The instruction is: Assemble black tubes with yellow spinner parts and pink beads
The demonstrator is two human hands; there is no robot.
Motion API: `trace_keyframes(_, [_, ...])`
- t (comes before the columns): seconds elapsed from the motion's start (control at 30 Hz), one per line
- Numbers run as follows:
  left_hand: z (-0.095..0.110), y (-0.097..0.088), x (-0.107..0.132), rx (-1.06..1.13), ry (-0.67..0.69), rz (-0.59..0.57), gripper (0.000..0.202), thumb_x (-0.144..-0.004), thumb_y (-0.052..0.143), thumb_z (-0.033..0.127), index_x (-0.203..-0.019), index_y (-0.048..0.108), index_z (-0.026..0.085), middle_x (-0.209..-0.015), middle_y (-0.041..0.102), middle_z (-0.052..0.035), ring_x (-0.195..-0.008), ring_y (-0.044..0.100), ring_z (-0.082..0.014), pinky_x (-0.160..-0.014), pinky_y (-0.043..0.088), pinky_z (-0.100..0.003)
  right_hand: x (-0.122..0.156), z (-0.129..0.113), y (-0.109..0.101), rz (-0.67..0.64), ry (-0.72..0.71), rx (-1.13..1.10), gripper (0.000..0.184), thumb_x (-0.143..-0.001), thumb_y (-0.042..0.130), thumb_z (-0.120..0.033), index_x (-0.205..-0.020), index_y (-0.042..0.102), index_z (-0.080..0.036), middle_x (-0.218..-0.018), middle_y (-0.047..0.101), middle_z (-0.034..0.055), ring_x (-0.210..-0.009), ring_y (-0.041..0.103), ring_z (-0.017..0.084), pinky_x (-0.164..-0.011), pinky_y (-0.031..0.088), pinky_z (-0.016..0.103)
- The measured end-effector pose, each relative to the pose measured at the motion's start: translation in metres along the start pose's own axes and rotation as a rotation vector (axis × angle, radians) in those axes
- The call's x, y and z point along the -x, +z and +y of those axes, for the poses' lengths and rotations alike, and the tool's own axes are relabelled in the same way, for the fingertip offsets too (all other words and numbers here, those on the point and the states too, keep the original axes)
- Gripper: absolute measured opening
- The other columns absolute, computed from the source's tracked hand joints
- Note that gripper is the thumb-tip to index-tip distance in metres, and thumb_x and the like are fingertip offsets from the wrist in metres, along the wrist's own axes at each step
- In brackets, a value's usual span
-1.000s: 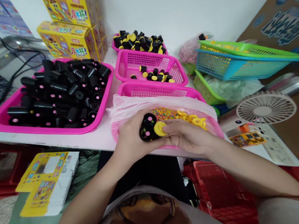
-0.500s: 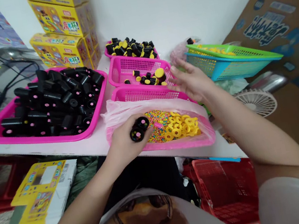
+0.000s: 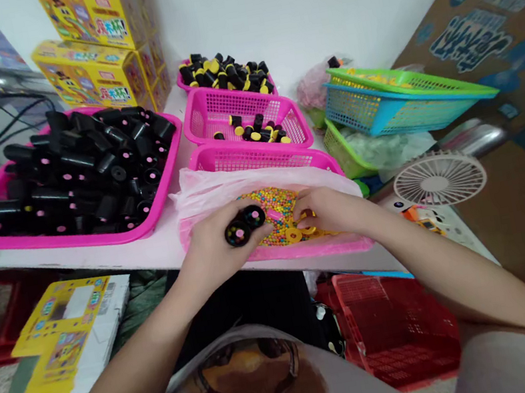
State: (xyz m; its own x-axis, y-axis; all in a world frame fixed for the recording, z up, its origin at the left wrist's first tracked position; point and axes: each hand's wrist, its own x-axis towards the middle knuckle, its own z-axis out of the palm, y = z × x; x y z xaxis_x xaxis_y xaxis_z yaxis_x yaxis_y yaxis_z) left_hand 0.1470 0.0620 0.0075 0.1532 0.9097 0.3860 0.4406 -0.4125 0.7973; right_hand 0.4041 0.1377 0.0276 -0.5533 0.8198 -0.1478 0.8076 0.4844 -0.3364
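Note:
My left hand [image 3: 212, 242] is wrapped round two small black cups [image 3: 237, 233], held side by side with their open ends up. Inside them I see pink spots and a few coloured beads. Below is a pink basket lined with a clear plastic bag [image 3: 204, 186], filled with small multicoloured beads [image 3: 271, 203] and yellow rings [image 3: 294, 235]. My right hand [image 3: 333, 208] reaches into the ring side, fingertips curled together on a yellow ring [image 3: 308, 221]. The fingers partly hide that ring and the pile under it.
To the left stands a large pink tray [image 3: 155, 222] of black cups. Behind the beads are a pink basket [image 3: 195, 117] with several yellow-capped cups and a fuller one [image 3: 225, 74]. Yellow boxes [image 3: 94, 77], green and blue baskets [image 3: 379, 108] and a fan [image 3: 439, 179] flank them.
My right hand has come down from above the middle pink basket to the yellow rings, and its spread fingers have closed. A yellow-capped cup near that hand has dropped among the others. My left hand keeps both cups.

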Motion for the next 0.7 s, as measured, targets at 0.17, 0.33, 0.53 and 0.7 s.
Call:
trace_keyframes(0.17, [-0.001, 0.000, 0.000, 0.010, 0.013, -0.017, 0.031, -0.087, 0.079, 0.039, -0.111, 0.077, 0.020, -0.105, 0.083, -0.0023, -0.095, 0.079, -0.0205, -0.088, 0.061, -0.028, 0.009, -0.006, -0.004, -0.246, 0.069, 0.115, 0.025, -0.080, 0.077, -0.012, -0.104, 0.080, -0.020, -0.094, 0.080, 0.0072, -0.079, 0.072, 0.024, -0.070, 0.048, 0.031])
trace_keyframes(0.33, [-0.001, 0.000, 0.000, 0.023, 0.031, -0.025, 0.032, -0.087, 0.080, 0.038, -0.113, 0.076, 0.018, -0.108, 0.083, -0.0036, -0.096, 0.079, -0.0209, -0.092, 0.061, -0.030, 0.012, -0.007, -0.002, -0.228, 0.121, 0.110, 0.052, -0.080, 0.076, -0.013, -0.131, 0.070, -0.018, -0.098, 0.078, 0.0065, -0.079, 0.069, 0.020, -0.065, 0.043, 0.027])
trace_keyframes(0.53, [0.000, -0.004, -0.002, 0.076, 0.052, -0.183, 0.028, -0.089, 0.080, 0.035, -0.112, 0.075, 0.021, -0.109, 0.082, -0.0023, -0.100, 0.077, -0.0208, -0.094, 0.060, -0.031, 0.020, -0.012, -0.012, 0.139, -0.063, -0.159, 0.011, -0.085, 0.079, -0.029, -0.090, 0.080, -0.019, -0.085, 0.073, 0.0055, -0.071, 0.066, 0.018, -0.067, 0.050, 0.030])
trace_keyframes(0.7, [0.001, -0.003, -0.004, 0.191, -0.003, -0.179, 0.056, -0.086, 0.082, 0.032, -0.135, 0.060, 0.020, -0.135, 0.072, -0.0074, -0.112, 0.075, -0.0211, -0.103, 0.059, -0.033, 0.023, -0.048, 0.015, 0.646, -0.328, -0.291, 0.026, -0.102, 0.061, -0.025, -0.122, 0.077, -0.028, -0.111, 0.075, 0.0072, -0.097, 0.073, 0.020, -0.083, 0.060, 0.035])
